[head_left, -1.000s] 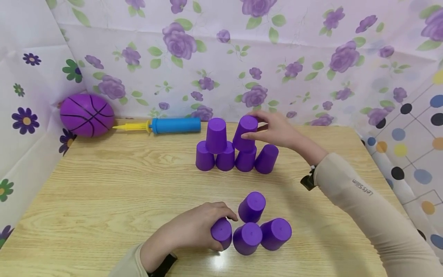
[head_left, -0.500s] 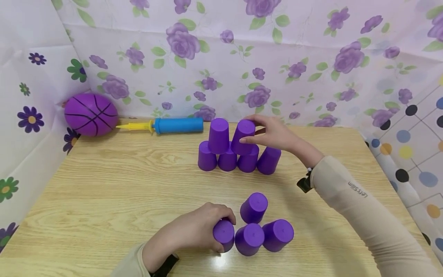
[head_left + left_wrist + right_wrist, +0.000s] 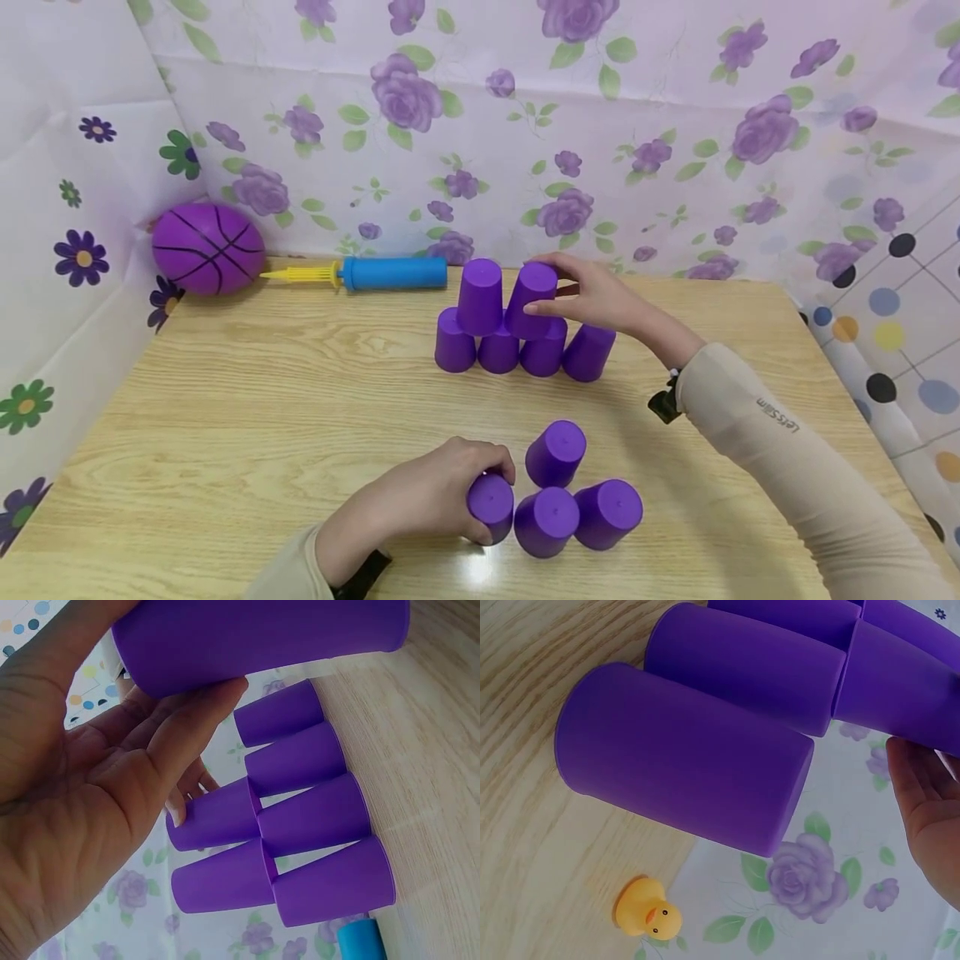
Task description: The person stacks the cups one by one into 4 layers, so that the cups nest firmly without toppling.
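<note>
In the head view my left hand (image 3: 450, 487) grips an upside-down purple cup (image 3: 491, 504) near the table's front, thumb and fingers round its sides. Three more upside-down cups stand just right of it: a rear cup (image 3: 556, 452), a middle cup (image 3: 546, 522) and a right cup (image 3: 609, 514). Farther back, several cups form a row, its rightmost cup (image 3: 590, 352) slightly apart. Two cups stand on top of that row. My right hand (image 3: 588, 292) holds the right upper cup (image 3: 532, 300) between thumb and fingers; the left upper cup (image 3: 480, 297) stands untouched beside it.
A purple ball (image 3: 208, 248) with black lines lies at the back left. Next to it lies a blue and yellow hand pump (image 3: 393, 273). A yellow toy duck (image 3: 648, 907) shows in the right wrist view. Patterned sheets (image 3: 315, 75) line the table's (image 3: 247, 417) back and sides.
The right hand has lowered its cup slightly and shifted it left, close beside the other upper cup. The left hand keeps hold of its cup. The head view has shifted a little.
</note>
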A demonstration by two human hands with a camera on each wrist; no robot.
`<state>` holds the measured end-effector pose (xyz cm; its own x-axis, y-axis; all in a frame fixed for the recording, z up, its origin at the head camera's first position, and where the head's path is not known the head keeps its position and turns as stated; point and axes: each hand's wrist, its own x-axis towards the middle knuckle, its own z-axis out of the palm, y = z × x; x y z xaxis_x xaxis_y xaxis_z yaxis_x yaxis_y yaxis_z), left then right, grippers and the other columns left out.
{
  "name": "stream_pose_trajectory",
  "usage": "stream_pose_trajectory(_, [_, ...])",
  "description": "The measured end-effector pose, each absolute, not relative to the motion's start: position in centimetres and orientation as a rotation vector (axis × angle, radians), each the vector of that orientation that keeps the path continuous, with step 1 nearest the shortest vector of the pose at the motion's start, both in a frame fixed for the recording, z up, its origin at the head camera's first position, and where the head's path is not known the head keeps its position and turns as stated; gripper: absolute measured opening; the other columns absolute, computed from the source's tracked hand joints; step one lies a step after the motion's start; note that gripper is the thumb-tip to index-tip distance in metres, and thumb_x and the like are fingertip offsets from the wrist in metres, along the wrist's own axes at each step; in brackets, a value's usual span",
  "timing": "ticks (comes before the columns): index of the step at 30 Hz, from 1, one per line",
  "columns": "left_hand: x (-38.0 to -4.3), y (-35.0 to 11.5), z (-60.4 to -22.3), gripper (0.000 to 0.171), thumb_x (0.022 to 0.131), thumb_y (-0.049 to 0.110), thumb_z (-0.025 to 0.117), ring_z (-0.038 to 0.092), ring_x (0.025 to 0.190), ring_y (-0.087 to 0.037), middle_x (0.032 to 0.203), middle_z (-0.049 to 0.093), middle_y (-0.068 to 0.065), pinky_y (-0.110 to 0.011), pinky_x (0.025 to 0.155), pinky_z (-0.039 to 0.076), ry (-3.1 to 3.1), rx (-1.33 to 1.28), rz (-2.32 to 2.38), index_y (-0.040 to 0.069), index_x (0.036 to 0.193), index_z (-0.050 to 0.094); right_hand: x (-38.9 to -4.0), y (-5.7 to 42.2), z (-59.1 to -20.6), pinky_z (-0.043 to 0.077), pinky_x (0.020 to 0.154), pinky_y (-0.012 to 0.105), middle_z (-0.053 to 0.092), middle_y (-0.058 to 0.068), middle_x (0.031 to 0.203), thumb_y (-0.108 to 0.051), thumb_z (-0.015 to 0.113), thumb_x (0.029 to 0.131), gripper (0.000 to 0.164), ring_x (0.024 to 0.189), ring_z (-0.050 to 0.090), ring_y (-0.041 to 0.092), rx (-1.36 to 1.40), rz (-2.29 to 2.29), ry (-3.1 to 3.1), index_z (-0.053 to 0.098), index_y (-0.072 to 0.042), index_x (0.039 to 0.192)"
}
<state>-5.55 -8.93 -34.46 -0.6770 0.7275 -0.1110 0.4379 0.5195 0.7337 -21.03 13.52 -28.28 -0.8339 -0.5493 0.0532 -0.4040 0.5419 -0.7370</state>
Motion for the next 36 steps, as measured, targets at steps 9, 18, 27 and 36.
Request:
stream_pose_trajectory(9, [-5.8, -9.0, -34.8, 0.048, 0.054, 0.008, 0.088, 0.055, 0.081, 0.002, 0.089, 0.061, 0.015, -0.016, 0.075, 0.047, 2.279, 0.962, 1.032, 0.019, 0.091, 0.060, -19.8, 15.3, -28.9, 0.031, 0.110, 0.040, 0.036, 0.008, 0.146, -0.019, 0.071, 0.083, 0.070, 0.135, 0.031, 0.024, -0.801, -1.268, 2.624, 0.035, -0.007, 0.142])
stream_pose_trajectory(18, [-6.3, -9.7, -35.1, 0.046, 0.056, 0.010, 0.088, 0.057, 0.093, 0.001, 0.093, 0.062, 0.016, -0.022, 0.087, 0.048, 2.231, 0.956, 1.054, 0.021, 0.091, 0.060, -17.9, 17.9, -31.6, 0.034, 0.108, 0.041, 0.045, 0.005, 0.140, -0.012, 0.071, 0.083, 0.060, 0.130, 0.039, 0.020, -0.875, -1.558, 2.623, 0.045, -0.012, 0.137])
stream_pose_trajectory(27, [-7.1, -10.7, -34.0, 0.043, 0.067, 0.016, 0.084, 0.059, 0.096, -0.003, 0.101, 0.064, 0.012, -0.024, 0.092, 0.048, 2.268, 0.933, 1.155, 0.020, 0.105, 0.064, -14.8, 19.6, -33.7, 0.042, 0.099, 0.038, 0.056, -0.005, 0.128, -0.021, 0.070, 0.084, 0.048, 0.117, 0.051, 0.013, -0.981, -1.263, 2.342, 0.054, -0.022, 0.129])
stream_pose_trajectory(36, [-7.1, -12.1, -32.0, 0.047, 0.069, 0.028, 0.083, 0.059, 0.100, -0.012, 0.107, 0.062, 0.003, -0.025, 0.085, 0.052, 2.402, 1.013, 1.371, 0.017, 0.110, 0.064, -13.8, 19.7, -36.5, 0.034, 0.106, 0.046, 0.051, -0.004, 0.135, -0.021, 0.072, 0.082, 0.057, 0.125, 0.046, 0.018, -1.026, -1.233, 2.108, 0.049, -0.021, 0.134])
